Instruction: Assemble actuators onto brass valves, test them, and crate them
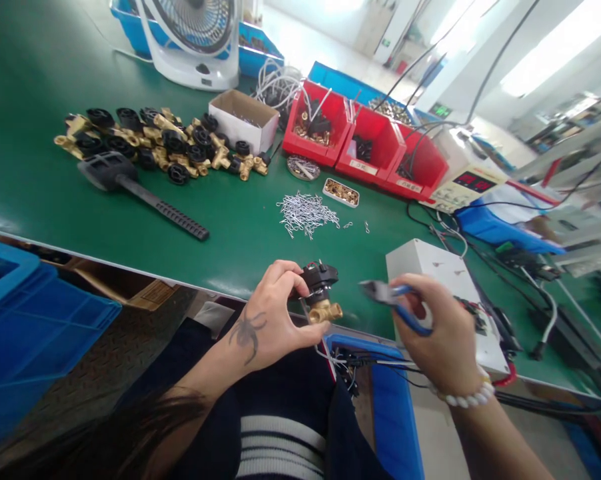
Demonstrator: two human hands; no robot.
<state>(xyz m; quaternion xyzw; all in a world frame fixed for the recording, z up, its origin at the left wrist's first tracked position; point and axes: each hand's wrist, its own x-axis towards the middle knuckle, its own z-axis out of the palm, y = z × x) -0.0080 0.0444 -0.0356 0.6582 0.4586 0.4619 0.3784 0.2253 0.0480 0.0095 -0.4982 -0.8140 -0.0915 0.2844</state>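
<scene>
At the bench's front edge my left hand point(275, 310) is closed round a brass valve point(325, 312) with a black housing point(320, 275) on top. Blue-handled pliers point(400, 300) sit in my right hand point(443, 333); their jaws point left at the valve but stay apart from it. Whether the jaws are open is blurred. Beyond my hands lies a pile of small silver spring clips point(308, 215), with a few loose ones to its right. A small white tray point(341, 193) of tiny brass parts sits just behind the pile.
Brass valves with black caps point(180, 143) and a black mallet point(140, 193) lie at left. Behind are a white fan point(195, 40), a carton point(243, 123) and red bins point(363, 143). A grey box point(430, 267) stands beside my right hand. Cables run along the right.
</scene>
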